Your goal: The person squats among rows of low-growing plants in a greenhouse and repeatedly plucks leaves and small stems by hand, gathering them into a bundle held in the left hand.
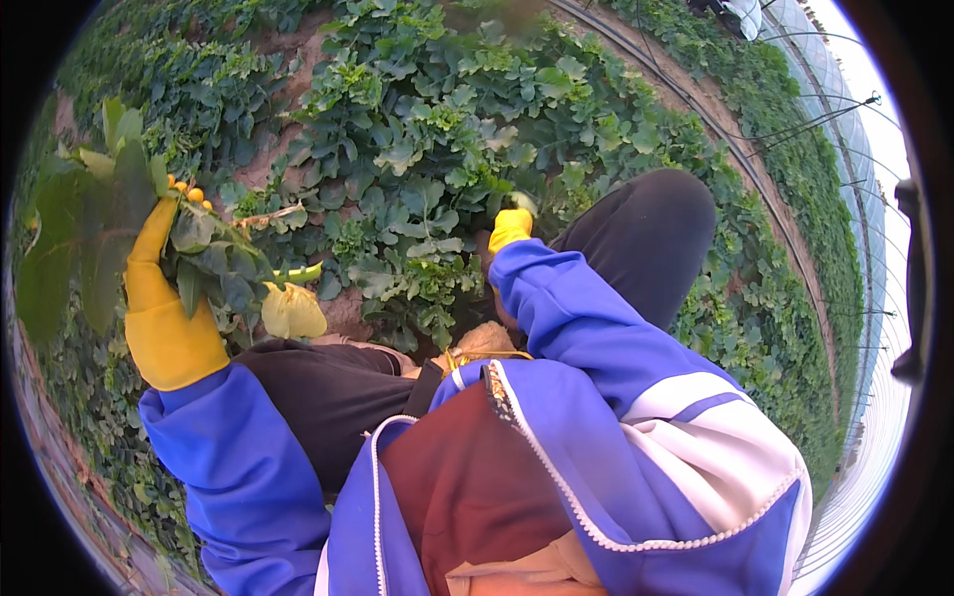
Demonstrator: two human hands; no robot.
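Note:
My left hand [158, 261], in a yellow rubber glove, is raised at the left with its fingertips wrapped around a bunch of leafy greens [223, 257]. Broad leaves [82, 231] hang blurred beyond that hand. A yellowed leaf [294, 310] and a pale green stalk [299, 273] stick out on the bunch's near side. In the middle, my right hand [511, 225], also gloved in yellow, is down among the growing plants [425, 212] beside my bent knee. A small pale green, blurred thing [523, 201] shows at its fingers. Whether that hand grips it is unclear.
Leafy rows fill the ground ahead, with bare soil [279, 149] between some plants. My dark-trousered knee [648, 231] rises at the right. A dark hose or pipe [715, 127] curves along a soil path. Plastic greenhouse sheeting [850, 171] on hoops borders the right. Yellow cords [492, 354] lie at my lap.

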